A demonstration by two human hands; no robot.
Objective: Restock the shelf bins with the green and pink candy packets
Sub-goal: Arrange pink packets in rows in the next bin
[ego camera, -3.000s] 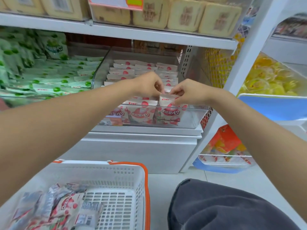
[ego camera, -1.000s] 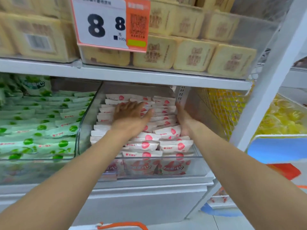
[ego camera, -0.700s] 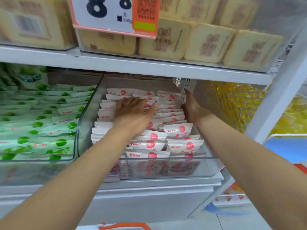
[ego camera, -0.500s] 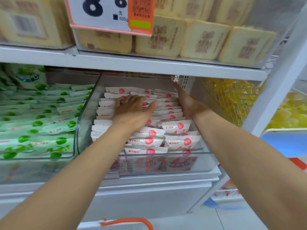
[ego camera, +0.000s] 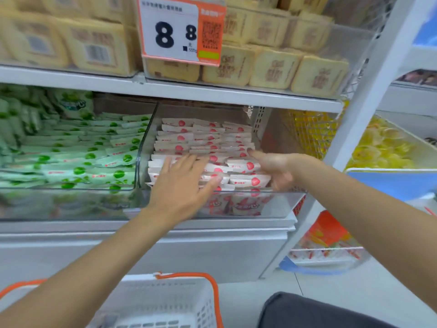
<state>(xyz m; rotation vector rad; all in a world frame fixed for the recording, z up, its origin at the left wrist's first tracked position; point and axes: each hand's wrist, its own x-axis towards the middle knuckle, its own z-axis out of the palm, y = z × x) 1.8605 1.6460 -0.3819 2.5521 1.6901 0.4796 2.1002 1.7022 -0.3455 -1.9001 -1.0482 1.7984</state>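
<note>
**Hands coming back out of the pink bin, tidy-up looks about done**

So a second ago both hands were reaching deep into the clear plastic bin (ego camera: 279, 204), flattening the back rows. Now they've slid toward the front edge. The left hand (ego camera: 182, 183) lies flat with its fingers spread over the front rows of the white packets with pink strawberry dots (ego camera: 196, 136). It's pressing or brushing them and gripping nothing. The right hand (ego camera: 274, 169) sits at the bin's right front corner, against the side of the stack, fingers loose and mostly stretched out. It's a bit blurry, but I can't see a packet pinched in it.

The pink packets are all in that bin, standing in neat rows from back to front and pretty much filling it. The white packets with green dots (ego camera: 78, 157) sit in the neighbouring clear bin (ego camera: 59, 204) to the left, and that one looks well stocked too.

My read is that the pink side has gone from placing to straightening, and with the hands coming back out it's basically finished. The next thing is probably a dip into the white mesh basket with orange handles (ego camera: 165, 301) by the knees. Only its near rim shows right now, so I can't say what's left in it. Watch the front row: those packets lean against the front wall and could flop forward if nudged.
</note>
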